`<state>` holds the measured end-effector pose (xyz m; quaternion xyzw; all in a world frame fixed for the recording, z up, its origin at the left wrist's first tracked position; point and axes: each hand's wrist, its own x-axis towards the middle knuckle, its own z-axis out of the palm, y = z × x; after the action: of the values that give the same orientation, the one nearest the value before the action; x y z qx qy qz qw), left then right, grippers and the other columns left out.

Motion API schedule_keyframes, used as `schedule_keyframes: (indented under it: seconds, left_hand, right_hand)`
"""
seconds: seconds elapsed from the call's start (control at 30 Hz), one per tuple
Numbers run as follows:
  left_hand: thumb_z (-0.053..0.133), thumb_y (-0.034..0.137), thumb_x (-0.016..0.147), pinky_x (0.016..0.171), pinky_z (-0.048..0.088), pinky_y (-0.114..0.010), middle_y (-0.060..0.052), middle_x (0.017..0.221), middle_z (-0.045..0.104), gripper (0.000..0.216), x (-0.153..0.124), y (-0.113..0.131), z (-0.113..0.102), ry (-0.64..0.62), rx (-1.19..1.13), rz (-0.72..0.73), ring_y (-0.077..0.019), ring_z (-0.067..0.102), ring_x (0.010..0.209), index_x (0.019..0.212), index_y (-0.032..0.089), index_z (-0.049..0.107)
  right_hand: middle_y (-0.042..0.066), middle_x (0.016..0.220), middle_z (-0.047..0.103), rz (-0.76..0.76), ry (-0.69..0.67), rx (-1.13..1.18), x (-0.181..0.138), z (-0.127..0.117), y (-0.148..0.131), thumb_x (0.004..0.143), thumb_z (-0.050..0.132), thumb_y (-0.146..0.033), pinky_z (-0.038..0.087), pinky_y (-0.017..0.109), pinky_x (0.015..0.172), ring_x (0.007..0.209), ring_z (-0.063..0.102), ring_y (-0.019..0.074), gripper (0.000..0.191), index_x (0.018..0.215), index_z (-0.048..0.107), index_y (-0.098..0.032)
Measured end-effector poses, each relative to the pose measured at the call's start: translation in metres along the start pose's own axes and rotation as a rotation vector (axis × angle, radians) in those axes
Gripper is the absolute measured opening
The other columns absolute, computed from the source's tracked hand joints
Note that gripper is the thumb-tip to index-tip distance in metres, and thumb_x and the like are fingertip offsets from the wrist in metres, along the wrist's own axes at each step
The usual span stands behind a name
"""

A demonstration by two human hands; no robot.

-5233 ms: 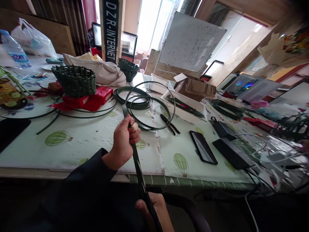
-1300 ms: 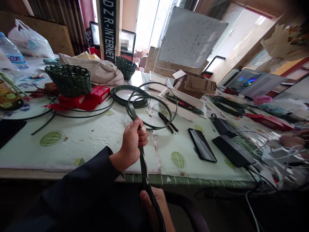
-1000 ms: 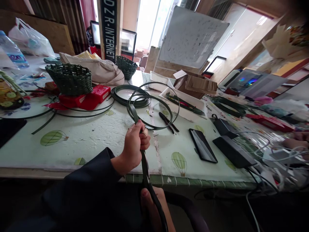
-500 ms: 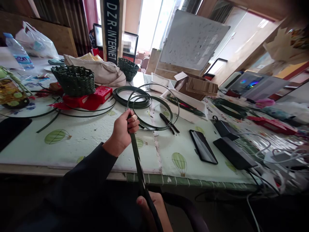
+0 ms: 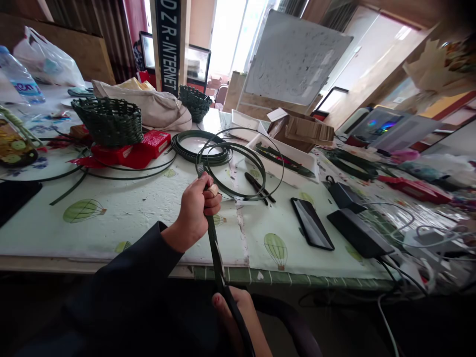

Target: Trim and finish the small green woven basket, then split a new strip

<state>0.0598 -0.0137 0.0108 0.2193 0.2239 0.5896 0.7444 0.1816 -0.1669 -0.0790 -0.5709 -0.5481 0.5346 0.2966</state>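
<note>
A dark green plastic strip (image 5: 211, 229) runs from my left hand (image 5: 195, 210) down toward my lap. My left fingers are wrapped round it, with a ring-like tan band (image 5: 213, 190) on one finger. Above that fist the strip continues into loose loops (image 5: 265, 168) over the table. Low in the view, my right hand (image 5: 245, 312) is closed round the black handles of a pair of scissors (image 5: 233, 311). Their blades point up along the strip, against it. Whether they are cutting into it cannot be made out.
A woven green basket (image 5: 107, 124) sits on red packets at the left, beside a coil of strip (image 5: 182, 148). Black pliers-like handles (image 5: 256, 186), a phone (image 5: 312, 223), a white tray (image 5: 293, 163) and a cardboard box (image 5: 301, 129) lie right. Cables (image 5: 412, 238) tangle at far right.
My left hand has moved slightly right and down with the strip. The loose upper loop has swung a little to the right. My right hand keeps the scissors at the strip; the view has shifted slightly.
</note>
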Motion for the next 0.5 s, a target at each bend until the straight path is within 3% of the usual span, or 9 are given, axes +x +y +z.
schedule_keyframes:
  seconds: [0.5]
  left_hand:
    - [0.039,0.022,0.093,0.032,0.011,-0.014,0.01,0.049,0.018,0.027,0.0005,-0.0023,-0.0004,0.021,-0.035,0.018,-0.0029,0.016,0.034,0.066,0.018,0.038]
  right_hand:
    - [-0.006,0.055,0.02,-0.035,0.051,0.116,-0.0077,0.0074,0.0016,0.075,0.049,-0.071,0.012,0.029,0.049,0.052,0.018,0.0097,0.058,0.055,0.024,-0.022]
